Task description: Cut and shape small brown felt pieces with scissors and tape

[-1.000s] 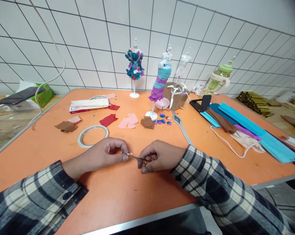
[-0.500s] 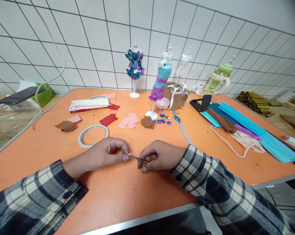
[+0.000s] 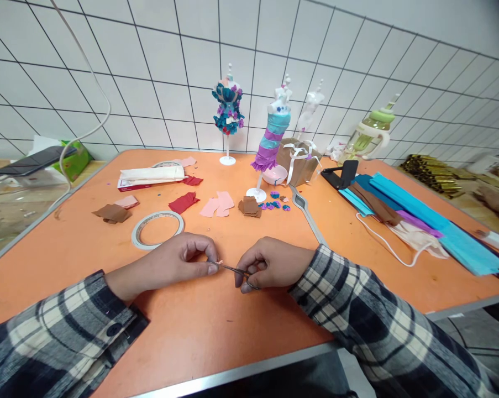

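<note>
My left hand point(image 3: 188, 258) pinches a tiny pinkish scrap point(image 3: 220, 263) between thumb and fingertips; most of it is hidden by the fingers. In my right hand point(image 3: 269, 264) is a small pair of dark metal scissors point(image 3: 241, 271), its loops around my fingers and its tips at the scrap. Just behind the left wrist lies a roll of white tape point(image 3: 137, 232), flat on the orange table point(image 3: 183, 337). Beyond the hands are pink paper pieces point(image 3: 222, 204), a red piece point(image 3: 183, 203), a brown stack point(image 3: 250, 207) and several small teal and purple bits point(image 3: 274, 205).
A mini dress form in teal ruffles point(image 3: 227, 110) and one in blue and purple wrap point(image 3: 271, 138) stand at the back, near a pink bowl point(image 3: 274, 174) and brown box point(image 3: 303, 166). Coloured strips point(image 3: 423, 204) lie right; a bottle point(image 3: 369, 135) stands behind.
The right hand and scissors have shifted very slightly right, and a little more of the pinkish scrap shows at the left fingertips. Everything else stays put.
</note>
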Tool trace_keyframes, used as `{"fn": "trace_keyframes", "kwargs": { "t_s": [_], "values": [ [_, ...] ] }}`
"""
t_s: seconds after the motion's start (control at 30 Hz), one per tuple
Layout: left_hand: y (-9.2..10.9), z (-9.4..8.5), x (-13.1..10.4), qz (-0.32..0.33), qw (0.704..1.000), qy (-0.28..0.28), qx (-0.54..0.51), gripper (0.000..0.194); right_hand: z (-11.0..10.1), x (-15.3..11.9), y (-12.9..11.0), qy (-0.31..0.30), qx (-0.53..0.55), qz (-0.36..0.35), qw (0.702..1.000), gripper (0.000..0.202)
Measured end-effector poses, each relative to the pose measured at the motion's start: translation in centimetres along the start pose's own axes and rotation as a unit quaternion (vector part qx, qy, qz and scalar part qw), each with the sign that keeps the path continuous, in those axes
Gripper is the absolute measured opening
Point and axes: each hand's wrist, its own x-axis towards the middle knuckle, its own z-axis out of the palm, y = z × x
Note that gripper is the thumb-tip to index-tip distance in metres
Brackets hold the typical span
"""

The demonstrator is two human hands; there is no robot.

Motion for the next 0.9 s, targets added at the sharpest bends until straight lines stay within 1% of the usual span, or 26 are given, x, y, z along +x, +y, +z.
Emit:
{"fn": "trace_keyframes", "kwargs": {
  "t_s": [0.1, 0.3, 0.4, 0.53, 0.73, 0.83, 0.9],
  "values": [
    [-0.04, 0.0, -0.03, 0.002, 1.0, 0.0, -0.004, 0.018, 0.02, 0.05, 0.0, -0.002, 0.002, 0.005, 1.0, 0.023],
    [0.18, 0.12, 0.09, -0.002, 1.0, 0.01, -0.022, 0.017, -0.07, 0.02, 0.02, -0.009, 0.028, -0.003, 1.0, 0.031],
    [0.37, 0.17, 0.13, -0.008, 0.999, 0.017, -0.026, 0.018, -0.18, -0.09, 0.01, -0.01, 0.04, -0.002, 0.999, 0.03],
    [0.47, 0.13, 0.13, -0.021, 1.0, 0.013, -0.014, 0.02, -0.3, -0.2, -0.01, -0.007, 0.028, -0.001, 1.0, 0.029],
    [0.51, 0.12, 0.12, -0.032, 0.999, 0.021, -0.028, 0.025, -0.28, -0.27, 0.02, -0.02, 0.03, -0.005, 0.999, 0.028],
    [0.49, 0.18, 0.12, -0.037, 0.998, 0.029, -0.036, 0.027, -0.39, -0.28, 0.02, -0.002, 0.03, -0.009, 0.999, 0.028],
    [0.42, 0.24, 0.16, -0.042, 0.997, 0.039, -0.042, 0.028, -0.59, -0.17, 0.09, 0.033, 0.035, -0.018, 0.999, 0.029]
  ]
}}
